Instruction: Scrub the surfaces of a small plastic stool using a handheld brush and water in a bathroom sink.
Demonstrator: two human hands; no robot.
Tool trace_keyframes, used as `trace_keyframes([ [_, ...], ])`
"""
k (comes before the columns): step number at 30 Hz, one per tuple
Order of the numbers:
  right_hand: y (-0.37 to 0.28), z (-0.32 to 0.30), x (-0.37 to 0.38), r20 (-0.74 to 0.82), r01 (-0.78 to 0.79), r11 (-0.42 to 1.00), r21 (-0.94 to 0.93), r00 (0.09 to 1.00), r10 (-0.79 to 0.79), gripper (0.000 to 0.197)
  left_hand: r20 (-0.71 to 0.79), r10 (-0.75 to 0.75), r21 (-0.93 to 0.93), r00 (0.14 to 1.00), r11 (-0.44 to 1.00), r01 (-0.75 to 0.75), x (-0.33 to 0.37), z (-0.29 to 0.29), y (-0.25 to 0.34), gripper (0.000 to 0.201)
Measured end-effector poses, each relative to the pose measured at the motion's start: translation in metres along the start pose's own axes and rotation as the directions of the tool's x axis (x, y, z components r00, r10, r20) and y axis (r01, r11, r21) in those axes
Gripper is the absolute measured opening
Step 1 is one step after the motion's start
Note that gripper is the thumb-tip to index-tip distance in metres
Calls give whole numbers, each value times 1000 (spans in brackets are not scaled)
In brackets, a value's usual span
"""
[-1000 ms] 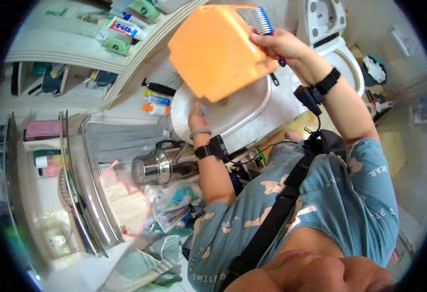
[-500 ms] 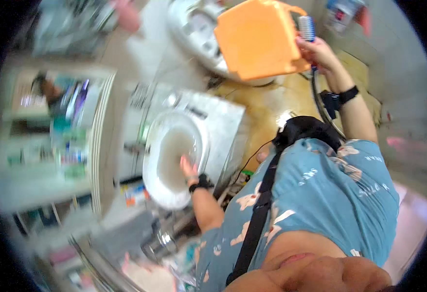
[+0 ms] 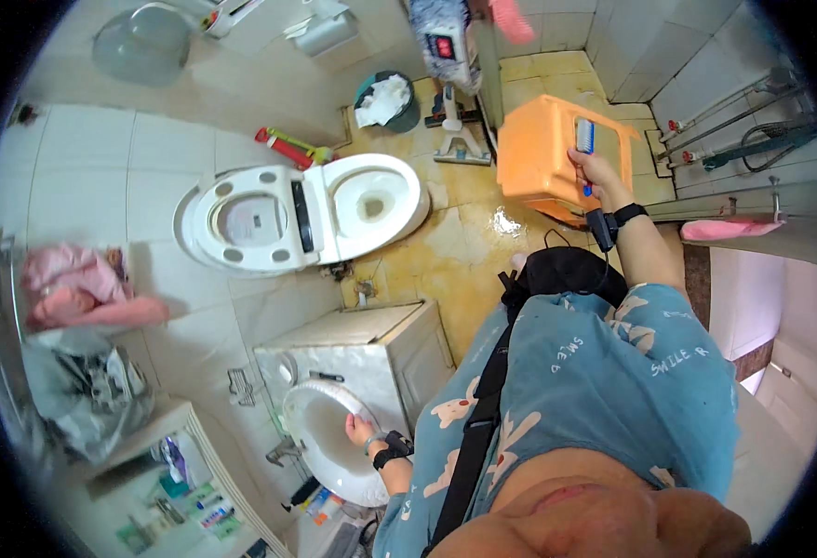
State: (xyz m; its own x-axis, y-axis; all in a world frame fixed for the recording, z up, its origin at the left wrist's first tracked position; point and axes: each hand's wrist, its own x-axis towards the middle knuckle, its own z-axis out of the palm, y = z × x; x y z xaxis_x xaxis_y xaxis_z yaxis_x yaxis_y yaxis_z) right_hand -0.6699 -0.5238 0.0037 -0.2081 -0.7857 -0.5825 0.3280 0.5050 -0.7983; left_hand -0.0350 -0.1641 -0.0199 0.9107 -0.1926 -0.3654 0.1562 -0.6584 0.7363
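My right hand is closed round a blue-handled scrub brush with pale bristles, its head pointing away from me. Directly behind it is a boxy orange plastic stool; whether my fingers also grip its edge, I cannot tell. Down to the left, my left hand hovers over the near side of the white washbasin, its fingers curled in and nothing visible in them. A faucet sits at the basin's left side.
A white toilet with raised lid stands ahead on wet yellow floor tiles. Beyond it are a teal bucket with white cloth and a floor squeegee. A mirrored shelf cabinet is at lower left; pipes run along the right wall.
The orange stool and the brush have shifted down and to the right, farther from my view. My left hand's fingers, stretched out before, are now curled. The view has turned, bringing in the whole toilet.
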Motion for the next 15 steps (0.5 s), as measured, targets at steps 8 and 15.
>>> trace_keyframes([
  [8,24,-76,65,-194,-121,972,201,968,161,21,269,-7,116,963,993,-25,-4,73,69,35],
  [15,23,-100,116,-495,-235,938,254,802,335,27,420,-53,230,906,972,-49,21,129,121,39],
])
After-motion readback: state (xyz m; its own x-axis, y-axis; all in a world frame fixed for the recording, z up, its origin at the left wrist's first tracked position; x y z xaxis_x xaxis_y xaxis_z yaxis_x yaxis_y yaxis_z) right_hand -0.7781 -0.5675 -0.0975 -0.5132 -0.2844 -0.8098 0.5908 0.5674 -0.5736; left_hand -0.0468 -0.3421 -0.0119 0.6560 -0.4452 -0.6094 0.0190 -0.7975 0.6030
